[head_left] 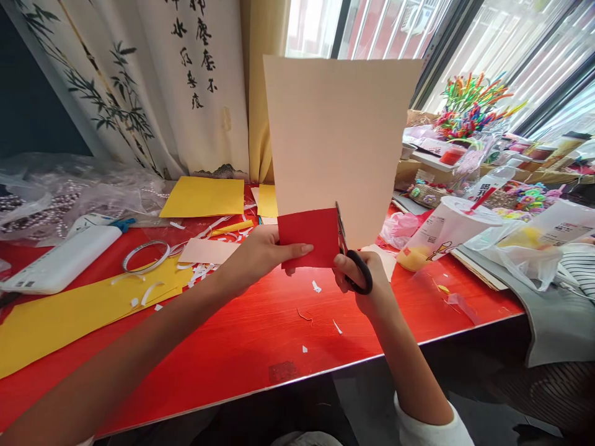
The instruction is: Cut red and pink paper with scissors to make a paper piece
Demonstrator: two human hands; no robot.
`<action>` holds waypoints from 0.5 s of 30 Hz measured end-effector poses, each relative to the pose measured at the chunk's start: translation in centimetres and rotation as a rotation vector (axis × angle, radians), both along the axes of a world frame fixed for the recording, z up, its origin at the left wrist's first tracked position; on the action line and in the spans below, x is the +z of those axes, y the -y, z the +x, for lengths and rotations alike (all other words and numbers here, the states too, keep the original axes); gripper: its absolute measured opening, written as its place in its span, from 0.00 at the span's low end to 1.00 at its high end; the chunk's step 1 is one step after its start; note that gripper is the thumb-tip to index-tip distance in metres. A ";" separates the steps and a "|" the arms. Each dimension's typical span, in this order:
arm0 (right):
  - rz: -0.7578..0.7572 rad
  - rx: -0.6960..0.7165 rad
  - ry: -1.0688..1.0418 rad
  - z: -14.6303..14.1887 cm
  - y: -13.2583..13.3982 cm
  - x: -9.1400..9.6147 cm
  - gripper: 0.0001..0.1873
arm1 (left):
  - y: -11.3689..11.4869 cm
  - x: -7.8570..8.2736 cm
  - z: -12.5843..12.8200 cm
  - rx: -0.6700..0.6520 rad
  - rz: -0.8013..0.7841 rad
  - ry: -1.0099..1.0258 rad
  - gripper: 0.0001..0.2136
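My left hand [269, 254] pinches the left edge of a piece of red paper [309, 238], thumb on its front face. Black-handled scissors [363, 272] are in my right hand [367, 288], fingers through the loops. Their blades point up along the right edge of the red paper; I cannot tell whether they are closed on it. Directly behind stands a large upright pale beige sheet [341, 142], its lower part covered by the red paper and my hands. Small white paper scraps [317, 286] lie on the table below.
On the red tabletop [242, 347], yellow sheets [93, 306], a roll of tape [146, 257] and a white device [62, 260] lie left. A tilted plastic drink cup [446, 232] stands right, near plastic bags. Colourful pipe cleaners [474, 105] fill the back right.
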State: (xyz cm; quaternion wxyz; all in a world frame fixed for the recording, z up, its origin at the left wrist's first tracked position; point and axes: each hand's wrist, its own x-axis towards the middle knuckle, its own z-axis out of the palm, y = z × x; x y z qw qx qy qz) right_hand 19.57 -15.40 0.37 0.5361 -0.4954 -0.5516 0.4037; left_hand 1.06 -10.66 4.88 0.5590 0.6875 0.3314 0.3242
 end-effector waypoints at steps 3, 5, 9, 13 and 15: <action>-0.003 0.010 0.011 0.3 -0.2 -0.3 0.27 | -0.3 0.1 -0.2 0.017 0.011 -0.027 0.14; -0.003 0.043 0.033 0.7 -0.2 -0.4 0.27 | -0.7 0.2 -0.6 0.021 0.019 -0.051 0.14; -0.075 0.115 0.118 1.6 -0.2 -0.1 0.27 | -2.0 0.5 -2.0 -0.038 0.012 -0.156 0.13; -0.131 0.246 0.176 2.3 0.0 0.7 0.27 | -2.9 1.1 -3.2 -0.146 0.012 -0.218 0.12; -0.149 0.309 0.212 2.5 0.1 1.2 0.27 | -3.0 1.5 -3.5 -0.174 0.008 -0.230 0.11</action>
